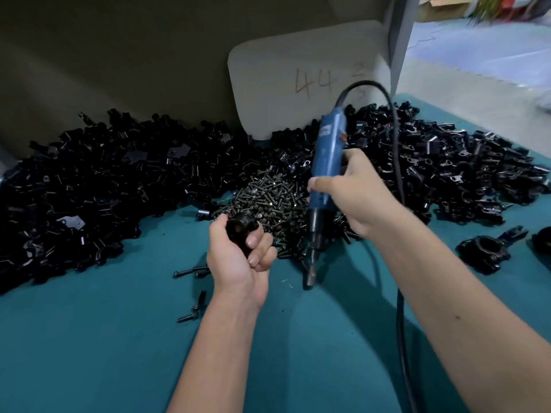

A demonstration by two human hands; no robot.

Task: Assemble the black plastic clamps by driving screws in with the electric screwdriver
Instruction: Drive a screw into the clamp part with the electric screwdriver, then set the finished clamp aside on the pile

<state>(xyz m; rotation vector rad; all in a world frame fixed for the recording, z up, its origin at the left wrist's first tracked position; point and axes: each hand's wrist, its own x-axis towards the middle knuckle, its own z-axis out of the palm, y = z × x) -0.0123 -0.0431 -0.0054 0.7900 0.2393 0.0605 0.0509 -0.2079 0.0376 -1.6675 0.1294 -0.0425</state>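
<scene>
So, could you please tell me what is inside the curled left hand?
The left hand grips a black plastic clamp; its round opening shows above the fingers. The palm covers the clamp's lower part, so whether a screw sits in it cannot be seen.

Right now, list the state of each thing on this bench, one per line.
Left hand: grips a black clamp.
Right hand: holds the electric screwdriver, bit pointing down, off the table.
Screw pile: loose heap.
Assembled clamp: lying apart at right.

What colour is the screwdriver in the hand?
Blue, with a black tip end; the electric screwdriver shows best in the head view.
</scene>
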